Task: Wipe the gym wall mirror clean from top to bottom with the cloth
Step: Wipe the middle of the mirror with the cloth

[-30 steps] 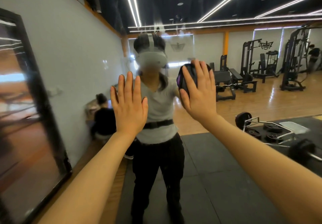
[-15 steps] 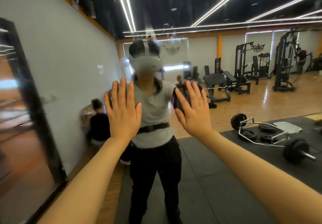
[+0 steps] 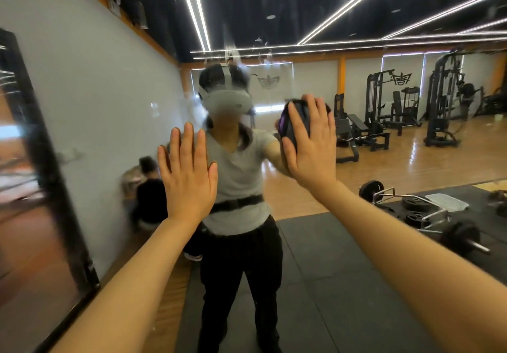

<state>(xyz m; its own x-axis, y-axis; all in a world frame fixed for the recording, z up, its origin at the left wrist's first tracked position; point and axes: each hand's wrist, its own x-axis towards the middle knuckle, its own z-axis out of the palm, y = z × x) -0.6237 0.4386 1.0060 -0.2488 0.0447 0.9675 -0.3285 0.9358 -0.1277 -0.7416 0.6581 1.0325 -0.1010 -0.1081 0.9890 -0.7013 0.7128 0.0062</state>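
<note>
The gym wall mirror (image 3: pixel 301 9) fills the view, with smears and streaks across its upper part above my reflection. My right hand (image 3: pixel 312 146) lies flat with straight fingers and presses a dark cloth (image 3: pixel 288 124) with a purple edge against the glass at about head height. The hand covers most of the cloth. My left hand (image 3: pixel 188 177) rests flat on the mirror to the left and lower, fingers straight and holding nothing.
A black-framed panel (image 3: pixel 55 160) stands against the wall at the left. The mirror reflects a barbell and weight plates (image 3: pixel 428 212) on a black mat, gym machines (image 3: pixel 389 111) on the wooden floor, and a crouching person (image 3: pixel 149 190) by the wall.
My right hand slid the cloth down the glass, then back up to about head height. My left hand stayed almost in place on the mirror.
</note>
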